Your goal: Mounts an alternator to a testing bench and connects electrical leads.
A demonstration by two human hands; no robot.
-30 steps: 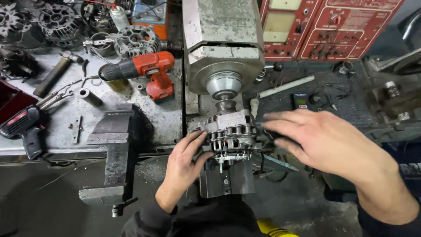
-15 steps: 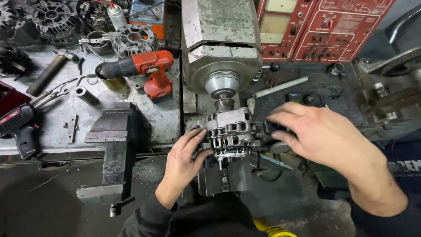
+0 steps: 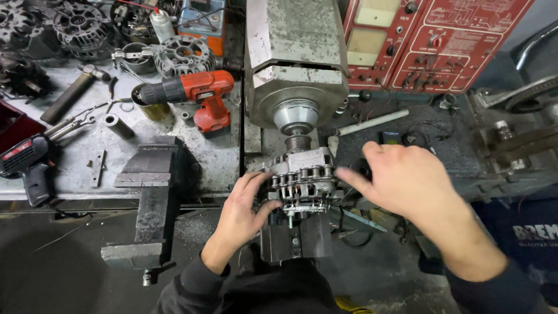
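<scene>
An alternator [image 3: 302, 183] sits at the centre of the frame, mounted on a dark block-shaped holder [image 3: 296, 238] directly below the pulley [image 3: 297, 139] of a large grey machine head [image 3: 293, 64].

The left hand [image 3: 244, 209] comes up from the lower middle and presses against the alternator's left flank; its grip is loose, fingers spread and curled onto the ribbed housing, thumb low near the bottom edge, not closed fully around the body. The right hand [image 3: 407, 180] enters from the lower right; its grip is open, fingers extended leftward with the fingertips touching or just beside the alternator's right side, and whether they actually pinch anything cannot be told. So the alternator lies between the two hands, left hand against it, right hand at its edge.

On the grey surface [image 3: 116, 160] at upper left lie a red cordless drill [image 3: 192, 96], a hammer [image 3: 72, 93], pliers [image 3: 70, 125] and alternator housings [image 3: 180, 55]. A bench vise [image 3: 148, 192] stands left of the left hand. A red test panel [image 3: 436, 40] fills the upper right.
</scene>
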